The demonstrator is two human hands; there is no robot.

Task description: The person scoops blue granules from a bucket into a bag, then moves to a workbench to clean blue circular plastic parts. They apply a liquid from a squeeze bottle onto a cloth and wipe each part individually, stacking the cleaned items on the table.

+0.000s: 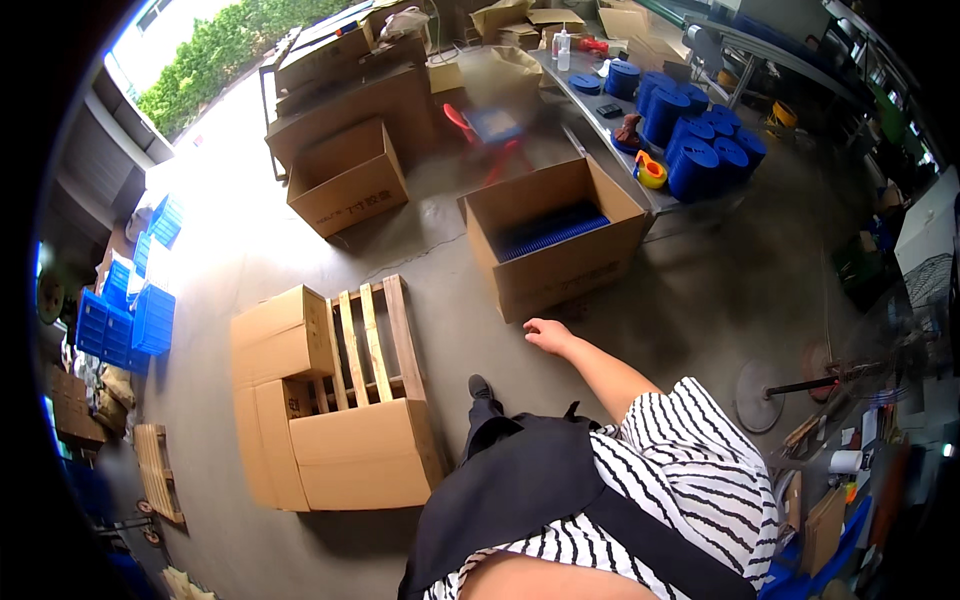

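My right hand [548, 335] hangs out in front of me, empty, with its fingers loosely bent. It is just below an open cardboard box [560, 270] that stands on the concrete floor and holds a row of blue parts [553, 231]. My right arm in a black-and-white striped sleeve [690, 440] comes in from the lower right. A black apron [520, 490] covers my front, and one black shoe [480, 386] shows below it. My left hand is out of view.
A wooden pallet [372, 330] with closed cardboard boxes [365, 455] lies to my left. An empty open box [345, 175] stands further off. A metal table [640, 185] at the right carries stacks of blue spools [700, 140]. Blue crates [130, 315] line the left wall.
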